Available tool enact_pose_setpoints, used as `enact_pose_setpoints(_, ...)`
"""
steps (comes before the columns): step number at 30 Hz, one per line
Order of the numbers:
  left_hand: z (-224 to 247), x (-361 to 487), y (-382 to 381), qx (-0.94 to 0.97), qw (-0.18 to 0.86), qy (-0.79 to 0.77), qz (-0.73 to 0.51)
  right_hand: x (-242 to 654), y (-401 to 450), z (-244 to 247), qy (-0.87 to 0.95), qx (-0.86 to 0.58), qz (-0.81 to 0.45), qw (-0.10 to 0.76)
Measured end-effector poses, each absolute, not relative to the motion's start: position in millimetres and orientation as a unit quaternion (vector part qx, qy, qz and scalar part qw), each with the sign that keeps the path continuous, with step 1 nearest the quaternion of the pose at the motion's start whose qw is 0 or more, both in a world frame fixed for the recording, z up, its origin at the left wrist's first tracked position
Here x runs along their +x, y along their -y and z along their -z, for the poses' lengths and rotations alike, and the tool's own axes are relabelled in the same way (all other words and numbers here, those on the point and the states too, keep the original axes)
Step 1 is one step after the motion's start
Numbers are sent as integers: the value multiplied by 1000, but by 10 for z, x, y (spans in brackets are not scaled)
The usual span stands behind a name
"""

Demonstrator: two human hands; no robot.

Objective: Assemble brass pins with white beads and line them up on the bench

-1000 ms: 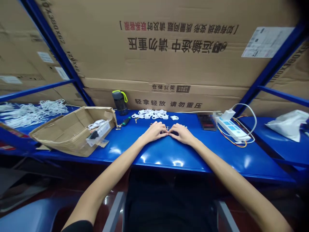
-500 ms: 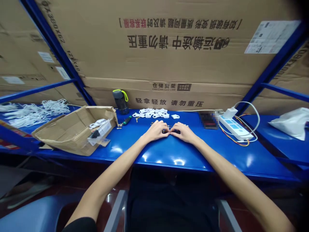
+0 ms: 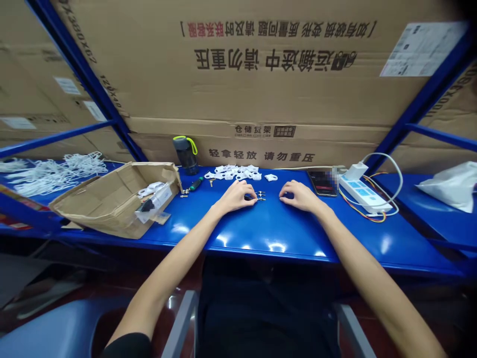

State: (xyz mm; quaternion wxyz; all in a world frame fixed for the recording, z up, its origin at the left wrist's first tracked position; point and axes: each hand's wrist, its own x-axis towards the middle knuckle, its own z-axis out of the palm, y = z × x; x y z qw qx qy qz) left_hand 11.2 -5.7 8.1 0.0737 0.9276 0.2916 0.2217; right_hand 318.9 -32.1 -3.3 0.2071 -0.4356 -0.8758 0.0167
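Note:
My left hand (image 3: 237,195) rests low over the blue table with thumb and forefinger pinched on a small metal pin (image 3: 262,199). Just beyond its fingertips lie a few more small metal pins (image 3: 260,193), too small to make out in detail. To the right, apart from them, my right hand (image 3: 299,196) is curled with thumb and fingertips together near the tabletop. Whatever it may hold is hidden. Behind both hands sits a pile of white plastic pieces (image 3: 234,173), with one separate white piece (image 3: 271,177) at its right.
At the left stand an open cardboard box (image 3: 100,199), a dark bottle (image 3: 185,156) and a green-handled screwdriver (image 3: 196,184) beside small brass parts (image 3: 184,192). A phone (image 3: 322,183) and a white power strip (image 3: 365,194) with cables lie right. White cords (image 3: 59,171) cover the far left.
My hands, together before, are now apart: the right has moved away to the right, the left slightly left. The small metal pins between them have come into view.

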Motion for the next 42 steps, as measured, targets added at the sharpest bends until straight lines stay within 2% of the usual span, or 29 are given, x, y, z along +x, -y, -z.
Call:
enact_pose_setpoints(7, -202, -273, -126, 886, 61, -337, -313, 3156, 358, 16, 858, -464, 26, 216)
enact_pose_setpoints(12, -125, -831, -209, 874, 6, -418, -248, 2809, 411, 57, 882, -413, 19, 227)
enact_pose_setpoints(17, -59, -1017, -231, 875, 1, -443, -197, 2583, 399, 142, 892, -397, 43, 213)
enact_pose_setpoints(25, -127, -655, 50, 871, 19, -393, -293, 2586, 489, 95, 903, -367, -14, 224)
enact_pose_setpoints(30, -50, -112, 384, 913, 62, -333, -227, 2566, 557, 69, 912, -330, -60, 238)
enact_pose_setpoints(35, -1, 150, 393, 925, 121, -304, -193, 2556, 516, 111, 905, -332, -98, 248)
enact_pose_setpoints(42, -18, 199, 398, 933, 116, -286, -184, 2587, 490, 120, 898, -345, -113, 250)
